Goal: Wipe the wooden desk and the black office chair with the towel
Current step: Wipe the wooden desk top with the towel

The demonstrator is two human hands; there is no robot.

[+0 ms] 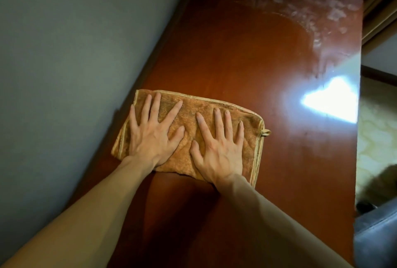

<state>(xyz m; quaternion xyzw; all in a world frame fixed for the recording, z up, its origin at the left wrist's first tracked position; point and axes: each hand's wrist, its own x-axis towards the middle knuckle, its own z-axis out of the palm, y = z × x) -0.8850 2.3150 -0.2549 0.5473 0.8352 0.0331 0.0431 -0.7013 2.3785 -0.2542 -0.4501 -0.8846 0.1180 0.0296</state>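
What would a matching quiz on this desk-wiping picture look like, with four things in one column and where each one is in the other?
Things
1. left hand
2. right hand
3. hanging loop
4. whitish dust patch

Places
A. far end of the wooden desk, beyond the cloth
B. pressed flat on the left half of the towel
C. sticking out at the towel's far right corner
D. pressed flat on the towel's right half

Pairs: 1-B, 2-D, 3-C, 4-A
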